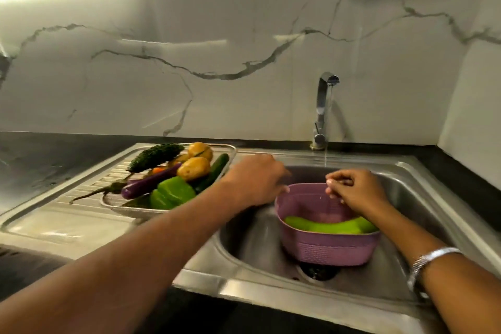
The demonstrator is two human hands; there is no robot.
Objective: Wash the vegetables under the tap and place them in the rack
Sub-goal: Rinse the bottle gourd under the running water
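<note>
Both hands grasp the purple basket's (pixel 325 248) far rim: left hand (pixel 253 180), right hand (pixel 355 188). Inside lies a green gourd (pixel 322 225).

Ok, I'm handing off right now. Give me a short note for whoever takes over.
Left hand: over the sink's left edge beside the purple basket, fingers blurred, grip unclear.
Right hand: fingers curled at the basket's far rim.
Tap is running.
Done: one light green vegetable lies in the basket inside the sink.
Left: bitter gourd, eggplant, potatoes, cucumber and green pepper wait in the steel tray.
</note>
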